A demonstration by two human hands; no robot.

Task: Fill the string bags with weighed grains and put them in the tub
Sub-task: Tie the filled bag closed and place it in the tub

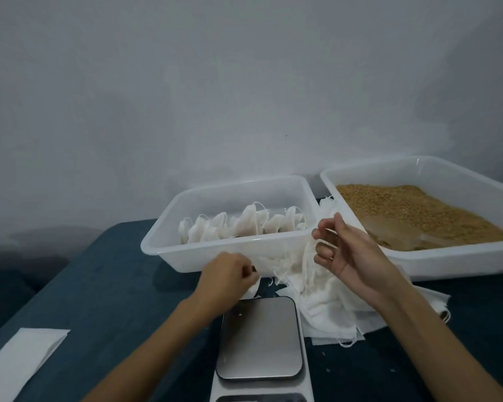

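At the far left, one white sheet (24,362) lies flat on the dark blue table (105,285), near its front edge. To the right of it stands the first of two translucent white tubs, the bag tub (163,250), holding a row of filled string bags (238,224) standing side by side along its near wall; roughly eight can be made out, though the folds blur together and the exact count cannot be told. In front of this tub, the left hand (227,274) has its fingers curled around a single white string bag (251,288), pinching it just beyond the far edge of the one kitchen scale (259,338), whose bare metal plate sits at the bottom centre. Beside the scale, a loose pile of empty string bags (328,303) spreads between the two tubs and toward the front, too many and too overlapped to count. The right hand (343,250) hovers over this pile with the palm facing left and the fingers loosely bent; its fingertips (317,234) appear to pinch thin white strings (307,256) that trail down into the pile. At the far right, the second tub, the grain tub (459,264), holds a sloping bed of brown grains (404,210), with one clear scoop (395,236) half buried in them at the near side.
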